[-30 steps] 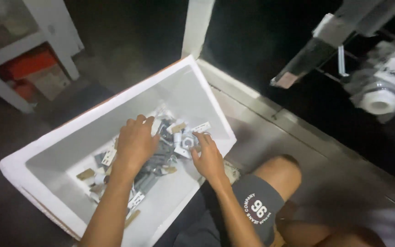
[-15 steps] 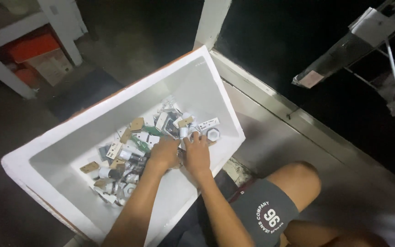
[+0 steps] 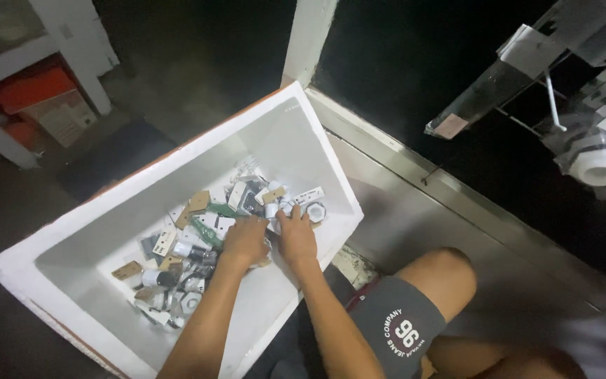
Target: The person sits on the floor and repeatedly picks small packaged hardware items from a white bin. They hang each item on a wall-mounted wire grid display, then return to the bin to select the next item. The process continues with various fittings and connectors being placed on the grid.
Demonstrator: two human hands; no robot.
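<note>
Nearest the camera, a bent knee in grey shorts (image 3: 405, 326) sits just beside the white foam box (image 3: 92, 231), which rests tilted on the floor so its open top faces the person and both forearms can reach straight in

The left hand (image 3: 245, 241) lies palm down on the heap of small packets (image 3: 205, 235), fingers curled into it; whether it grips one piece or only presses on the pile I cannot tell. The right hand (image 3: 296, 237) is just beside it, almost touching, with its fingers stretched forward onto the white pieces at the far edge of the heap; a pinch, if there is one, is hidden under the fingers

The box holds a loose jumble along its middle: white plastic fittings, brown card tags, some dark and green bits, spread from the near left corner to the far right wall. The rest of its floor is bare foam

Beyond the box a white post (image 3: 310, 38) rises, with a white shelf (image 3: 8, 63) holding an orange box (image 3: 33, 90) far left
</note>
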